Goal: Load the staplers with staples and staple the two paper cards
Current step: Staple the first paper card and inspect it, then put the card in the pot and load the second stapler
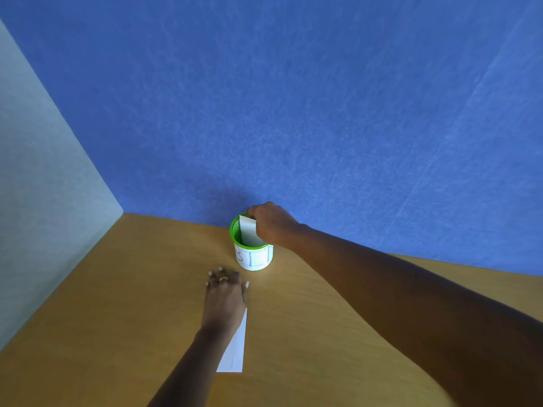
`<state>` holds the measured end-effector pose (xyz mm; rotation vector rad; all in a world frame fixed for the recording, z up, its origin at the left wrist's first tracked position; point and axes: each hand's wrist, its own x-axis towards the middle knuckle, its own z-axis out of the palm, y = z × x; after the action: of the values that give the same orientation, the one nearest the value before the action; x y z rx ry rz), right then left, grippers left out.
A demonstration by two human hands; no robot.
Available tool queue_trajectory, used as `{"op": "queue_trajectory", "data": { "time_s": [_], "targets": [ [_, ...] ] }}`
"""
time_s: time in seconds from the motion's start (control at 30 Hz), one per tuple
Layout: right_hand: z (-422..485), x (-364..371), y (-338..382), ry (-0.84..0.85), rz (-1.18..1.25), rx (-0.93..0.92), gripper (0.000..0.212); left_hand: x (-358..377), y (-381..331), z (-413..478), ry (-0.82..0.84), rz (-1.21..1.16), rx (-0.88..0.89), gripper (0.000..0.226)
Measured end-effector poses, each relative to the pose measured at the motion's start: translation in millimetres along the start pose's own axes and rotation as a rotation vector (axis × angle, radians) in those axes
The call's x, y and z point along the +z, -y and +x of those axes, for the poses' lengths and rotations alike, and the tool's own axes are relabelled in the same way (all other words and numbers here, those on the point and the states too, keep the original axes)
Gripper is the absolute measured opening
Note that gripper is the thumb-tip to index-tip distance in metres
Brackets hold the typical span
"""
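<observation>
Paper card (pixel 249 232) low in the middle of the frame, nearly upright inside a cup (pixel 255 258), lower part hidden behind the green rim. Pinched at its top right edge by the right hand (pixel 273 223), fingers curled over the cup's mouth, arm reaching in from the lower right corner. Cup white-walled with hand-drawn letters, set on the table (pixel 117 304) close to the blue wall (pixel 293 113). Just below the cup, left hand (pixel 224 293) palm down on the table, fingers straight and slightly spread, ring (pixel 223 279) on one finger. Second paper card (pixel 235 348) flat on the table, partly under that hand's heel and wrist, free end pointing toward the bottom edge. Grey wall (pixel 35 171) along the left side.
</observation>
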<state>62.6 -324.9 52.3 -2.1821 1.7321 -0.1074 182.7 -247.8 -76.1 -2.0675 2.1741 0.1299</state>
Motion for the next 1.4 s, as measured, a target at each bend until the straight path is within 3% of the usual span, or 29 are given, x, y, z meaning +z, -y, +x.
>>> {"op": "queue_trajectory", "data": {
  "time_s": [0.13, 0.27, 0.6, 1.4],
  "targets": [
    [-2.0, 3.7, -0.1, -0.003, 0.005, -0.015, 0.042, -0.5, -2.4, -0.6, -0.005, 0.003, 0.008, 0.049],
    [-5.7, 4.1, -1.8, -0.09, -0.009, -0.044, 0.035, -1.3, -1.7, -1.9, 0.021, -0.002, 0.001, 0.05],
    [-61.9, 24.9, -31.7, -0.273, 0.061, -0.088, 0.042, -10.4, -3.7, -6.5, 0.092, -0.089, -0.063, 0.043],
    [-301.2, 85.8, -156.0, -0.33, 0.198, 0.406, 0.034, -6.7, -136.1, -147.3, 0.144, -0.177, 0.171, 0.044]
  ]
}}
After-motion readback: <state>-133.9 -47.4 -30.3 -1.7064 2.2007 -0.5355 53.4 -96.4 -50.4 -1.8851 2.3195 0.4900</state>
